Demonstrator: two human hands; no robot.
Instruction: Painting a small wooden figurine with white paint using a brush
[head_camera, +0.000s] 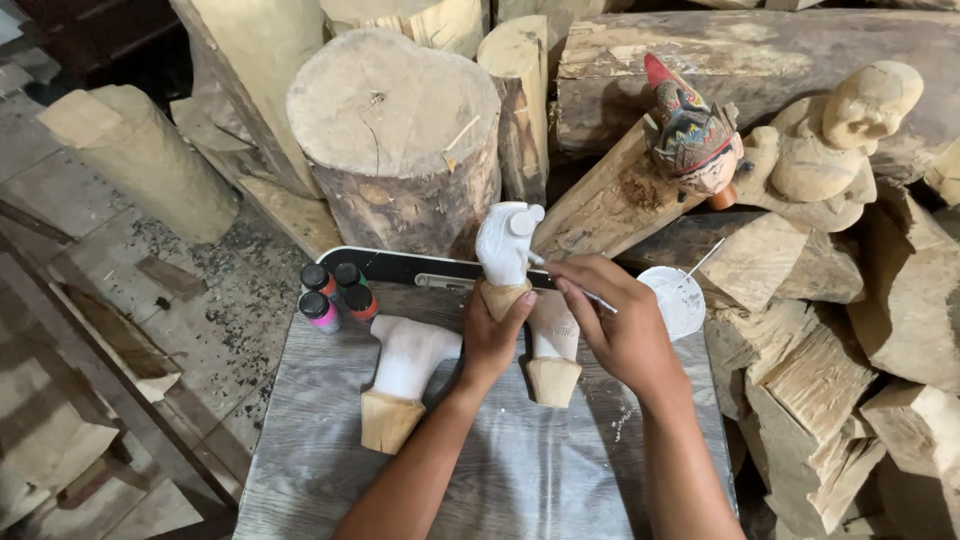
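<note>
Above the grey surface (300, 470), your left hand (492, 335) grips the white-painted wooden carving (505, 245) by its bare base, fingers closed around it; your right hand (620, 325) pinches a thin brush (590, 293) against its side.

At six o'clock the frame cut off my forearms; my right hand (625, 335) hid the brush (590, 295) handle.

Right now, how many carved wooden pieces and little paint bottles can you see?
White-painted carvings: 3 (one held, one lying left, one behind the hands)
Finished coloured head: 1
Bare wooden figure: 1
Paint bottles: 4
Total: 9
</note>
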